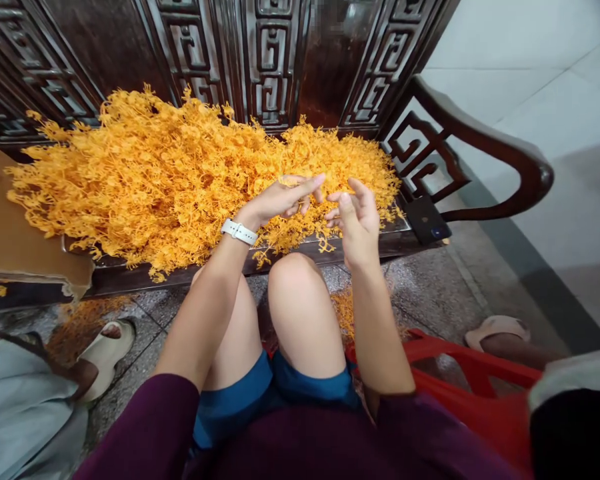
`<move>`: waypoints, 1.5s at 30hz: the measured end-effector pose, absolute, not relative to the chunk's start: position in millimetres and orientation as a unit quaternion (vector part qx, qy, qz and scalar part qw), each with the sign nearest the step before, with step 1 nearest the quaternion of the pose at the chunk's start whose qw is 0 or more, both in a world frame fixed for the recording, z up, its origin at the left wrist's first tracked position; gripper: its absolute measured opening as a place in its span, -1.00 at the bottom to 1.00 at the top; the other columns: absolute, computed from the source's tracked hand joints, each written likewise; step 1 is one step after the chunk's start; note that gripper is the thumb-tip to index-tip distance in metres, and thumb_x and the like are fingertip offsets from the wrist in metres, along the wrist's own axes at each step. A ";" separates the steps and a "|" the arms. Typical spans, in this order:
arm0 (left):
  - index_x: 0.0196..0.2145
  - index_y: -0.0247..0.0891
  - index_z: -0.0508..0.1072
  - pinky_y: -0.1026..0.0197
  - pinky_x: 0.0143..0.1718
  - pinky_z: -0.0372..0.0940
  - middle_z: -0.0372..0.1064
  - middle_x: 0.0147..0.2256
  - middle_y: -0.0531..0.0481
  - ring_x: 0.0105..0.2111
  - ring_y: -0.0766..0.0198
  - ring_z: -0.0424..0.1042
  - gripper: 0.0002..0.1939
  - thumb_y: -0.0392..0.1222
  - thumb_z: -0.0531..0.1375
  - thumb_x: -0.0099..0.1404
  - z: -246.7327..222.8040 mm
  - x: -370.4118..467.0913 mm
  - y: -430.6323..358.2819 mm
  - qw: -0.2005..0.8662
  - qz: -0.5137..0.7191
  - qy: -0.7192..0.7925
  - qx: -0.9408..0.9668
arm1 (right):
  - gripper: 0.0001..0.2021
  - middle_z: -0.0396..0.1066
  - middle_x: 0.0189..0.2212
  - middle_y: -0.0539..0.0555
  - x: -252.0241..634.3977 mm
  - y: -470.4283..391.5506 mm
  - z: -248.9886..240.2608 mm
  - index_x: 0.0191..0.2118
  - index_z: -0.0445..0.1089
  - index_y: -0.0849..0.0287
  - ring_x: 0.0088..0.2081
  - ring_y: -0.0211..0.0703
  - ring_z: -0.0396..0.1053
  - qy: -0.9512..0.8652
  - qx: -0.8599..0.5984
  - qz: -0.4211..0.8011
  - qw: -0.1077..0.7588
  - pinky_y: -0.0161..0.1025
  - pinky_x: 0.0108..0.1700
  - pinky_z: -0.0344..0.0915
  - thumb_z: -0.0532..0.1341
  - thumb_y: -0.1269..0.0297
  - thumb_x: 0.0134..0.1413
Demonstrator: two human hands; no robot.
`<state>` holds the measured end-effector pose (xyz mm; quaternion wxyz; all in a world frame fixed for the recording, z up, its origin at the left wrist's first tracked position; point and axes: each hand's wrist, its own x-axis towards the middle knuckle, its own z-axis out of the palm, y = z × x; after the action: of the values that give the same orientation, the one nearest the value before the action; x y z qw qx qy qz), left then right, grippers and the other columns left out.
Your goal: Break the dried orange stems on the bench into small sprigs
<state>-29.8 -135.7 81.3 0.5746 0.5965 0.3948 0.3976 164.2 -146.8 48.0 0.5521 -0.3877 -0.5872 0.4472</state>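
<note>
A large heap of orange, stringy, branching pieces (180, 173) covers the seat of a dark carved wooden bench (390, 243). My left hand (290, 197), with a pale watch band on its wrist, is over the front right part of the heap, its fingers stretched toward the right. Facing it, my right hand (356, 217) is raised with the thumb up and fingers apart and slightly curled. A small gap separates the two hands, and no piece can be made out in either one. Just below them a few orange strands hang at the bench's front edge.
A cardboard box (25, 233) stands at the left. On the bench's right end lies a dark phone (427, 220) beside the curved armrest (510, 157). A red plastic stool (480, 407) is at lower right. Other people's sandalled feet show on both sides. Orange bits lie on the floor.
</note>
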 end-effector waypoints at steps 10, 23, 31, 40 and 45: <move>-0.58 -0.26 0.39 0.28 -0.59 0.07 0.30 -0.61 0.04 -0.64 0.45 0.23 -0.36 0.35 0.26 0.36 72.1 -18.0 -127.6 0.543 0.418 0.370 0.627 | -0.69 0.29 -0.46 -0.04 152.5 -172.0 55.4 -0.31 0.37 0.06 -0.44 -0.22 0.23 -0.657 -0.399 0.303 0.563 -0.19 -0.36 0.19 0.31 -0.03 0.36; -0.53 -0.13 0.20 0.19 -0.57 -0.06 0.14 -0.58 0.11 -0.63 0.41 0.04 -0.38 0.39 0.06 0.47 66.0 -67.1 -96.7 0.442 0.605 0.508 0.425 | -0.92 0.48 -0.30 0.03 153.4 -246.7 74.8 -0.23 0.46 0.06 -0.27 -0.15 0.43 -0.718 -0.310 0.374 0.498 -0.14 -0.20 0.34 0.34 0.27 0.35; -0.45 -0.17 0.43 0.28 -0.60 -0.04 0.10 -0.62 0.14 -0.66 0.43 0.08 -0.38 0.44 0.09 0.41 73.9 -69.8 -115.7 0.508 0.522 0.497 0.471 | -0.69 0.49 -0.30 0.02 156.0 -168.7 80.7 -0.17 0.48 0.07 -0.43 -0.28 0.35 -0.560 -0.223 0.622 0.500 -0.29 -0.43 0.34 0.42 -0.04 0.19; -0.43 -0.23 0.61 0.30 -0.53 0.03 0.07 -0.64 0.12 -0.62 0.41 0.11 -0.30 0.44 0.08 0.42 78.4 -59.4 -129.8 0.564 0.377 0.427 0.598 | -0.57 0.51 -0.38 -0.06 141.7 -130.6 48.2 -0.14 0.42 0.12 -0.49 -0.37 0.36 -0.367 -0.365 0.658 0.547 -0.41 -0.44 0.30 0.54 0.14 -0.10; -0.41 -0.25 0.60 0.27 -0.52 0.06 0.08 -0.65 0.14 -0.63 0.40 0.08 -0.34 0.43 0.13 0.40 72.9 -50.2 -128.2 0.568 0.347 0.421 0.617 | -0.51 0.31 -0.53 -0.17 126.3 -134.8 46.7 -0.14 0.43 0.13 -0.61 -0.48 0.02 -0.341 -0.314 0.721 0.515 -0.49 -0.59 -0.02 0.59 0.19 -0.19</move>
<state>-50.2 -128.2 72.9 0.5676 0.6168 0.4209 0.3468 126.3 -134.8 46.7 0.5151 -0.3142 -0.3410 0.7209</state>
